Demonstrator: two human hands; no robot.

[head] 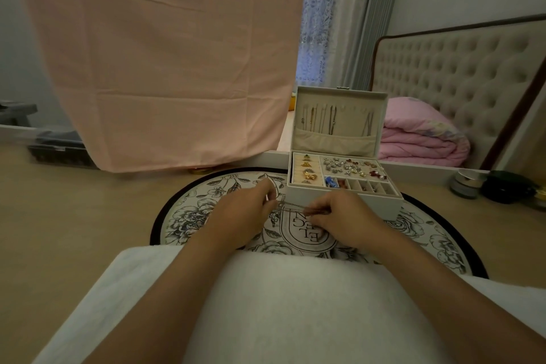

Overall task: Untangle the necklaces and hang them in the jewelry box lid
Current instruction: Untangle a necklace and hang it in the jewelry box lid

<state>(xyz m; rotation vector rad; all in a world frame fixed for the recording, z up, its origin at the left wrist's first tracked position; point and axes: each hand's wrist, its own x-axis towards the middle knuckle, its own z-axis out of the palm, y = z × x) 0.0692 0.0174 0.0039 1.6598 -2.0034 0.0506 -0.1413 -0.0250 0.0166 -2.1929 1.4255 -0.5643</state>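
Head view: left hand (240, 214) and right hand (339, 217) pinch necklace (291, 207) taut before jewelry box (339, 186). Untangling step; next needs lift to lid (339, 118) hooks.

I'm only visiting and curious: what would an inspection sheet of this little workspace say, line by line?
Surface: round floral mat on a pale floor, with the jewelry box standing on it.
Job's things: jewelry box open, lid upright with several necklaces hanging inside; one chain stretched between the hands.
Clutter: small jars at right; rings and earrings fill the box trays.
Grippers: left hand and right hand each pinch the chain, low over the mat.
Cables: nothing seen.
Surroundings: pink cloth hanging at left, curtain, tufted headboard, pink quilt.
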